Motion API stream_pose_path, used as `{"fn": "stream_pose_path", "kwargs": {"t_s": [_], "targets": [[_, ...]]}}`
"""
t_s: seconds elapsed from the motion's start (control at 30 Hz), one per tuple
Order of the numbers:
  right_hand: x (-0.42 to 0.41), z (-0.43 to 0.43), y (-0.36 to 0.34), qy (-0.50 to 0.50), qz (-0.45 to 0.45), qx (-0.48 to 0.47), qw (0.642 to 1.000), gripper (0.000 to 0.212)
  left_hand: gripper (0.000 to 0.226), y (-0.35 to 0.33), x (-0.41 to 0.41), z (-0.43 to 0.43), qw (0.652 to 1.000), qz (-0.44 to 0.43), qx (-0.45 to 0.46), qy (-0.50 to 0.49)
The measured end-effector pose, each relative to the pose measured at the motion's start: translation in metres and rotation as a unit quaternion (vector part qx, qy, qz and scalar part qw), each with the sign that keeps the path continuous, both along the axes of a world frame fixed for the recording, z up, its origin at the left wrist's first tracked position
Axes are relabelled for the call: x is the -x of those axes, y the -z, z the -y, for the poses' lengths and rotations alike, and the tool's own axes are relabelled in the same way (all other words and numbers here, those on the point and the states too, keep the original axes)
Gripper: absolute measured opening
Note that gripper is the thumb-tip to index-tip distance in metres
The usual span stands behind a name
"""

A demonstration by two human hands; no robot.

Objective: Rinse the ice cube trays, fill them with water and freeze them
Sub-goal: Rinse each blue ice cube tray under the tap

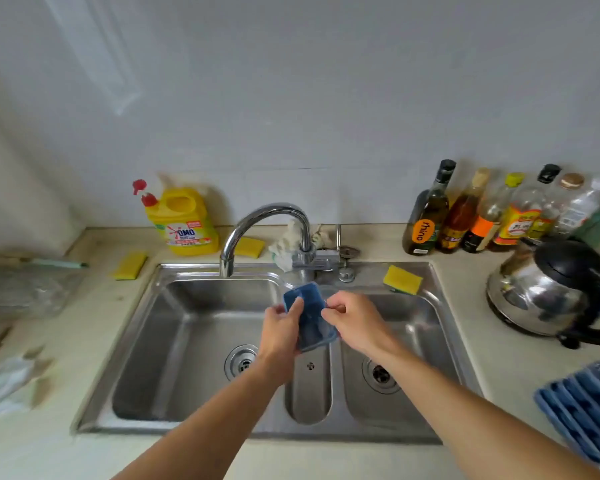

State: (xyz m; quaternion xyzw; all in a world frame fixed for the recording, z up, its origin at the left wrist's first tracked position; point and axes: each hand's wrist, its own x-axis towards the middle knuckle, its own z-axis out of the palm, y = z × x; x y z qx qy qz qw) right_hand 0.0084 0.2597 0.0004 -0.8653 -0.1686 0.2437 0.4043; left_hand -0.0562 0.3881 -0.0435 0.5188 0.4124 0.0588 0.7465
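A small blue ice cube tray (pixel 311 315) is held above the divider of the double steel sink (pixel 194 341). My left hand (pixel 280 332) grips its left side, thumb over the rim. My right hand (pixel 352 322) pinches its right edge. The chrome faucet (pixel 257 230) arches above the left basin, its spout to the left of the tray; I see no water running. More blue ice cube trays (pixel 584 410) lie stacked on the counter at the right edge.
Yellow detergent jug (pixel 182 221) and yellow sponges (pixel 402 279) sit around the sink's back rim. Several oil and sauce bottles (pixel 465 216) line the back right wall. A steel kettle (pixel 555 292) stands right of the sink. Plastic bags lie on the left counter (pixel 32 368).
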Motion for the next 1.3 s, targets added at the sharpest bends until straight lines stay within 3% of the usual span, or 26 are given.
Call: {"fn": "stream_pose_path", "kwargs": {"t_s": [0.13, 0.23, 0.47, 0.77, 0.97, 1.3], "targets": [[-0.002, -0.04, 0.018, -0.021, -0.014, 0.017, 1.0, 0.028, 0.024, 0.028, 0.008, -0.056, 0.999, -0.037, 0.004, 0.001], [-0.033, -0.049, 0.036, 0.043, -0.045, 0.022, 0.998, 0.038, 0.025, 0.044, 0.008, -0.086, 0.998, -0.065, -0.002, -0.009], [-0.141, -0.074, 0.075, 0.137, 0.028, 0.071, 0.988, 0.051, 0.025, 0.06, 0.003, -0.127, 0.995, -0.081, -0.035, -0.051], [-0.209, -0.101, 0.119, 0.117, 0.04, 0.124, 0.985, 0.048, 0.018, 0.07, -0.022, -0.162, 0.991, -0.087, -0.077, -0.064], [-0.213, -0.104, 0.131, 0.125, 0.069, 0.123, 0.982, 0.04, 0.018, 0.078, -0.028, -0.169, 0.99, -0.091, -0.068, -0.085], [-0.206, -0.099, 0.138, 0.156, 0.024, 0.107, 0.982, 0.038, 0.013, 0.082, -0.033, -0.175, 0.989, -0.094, -0.052, -0.104]]}}
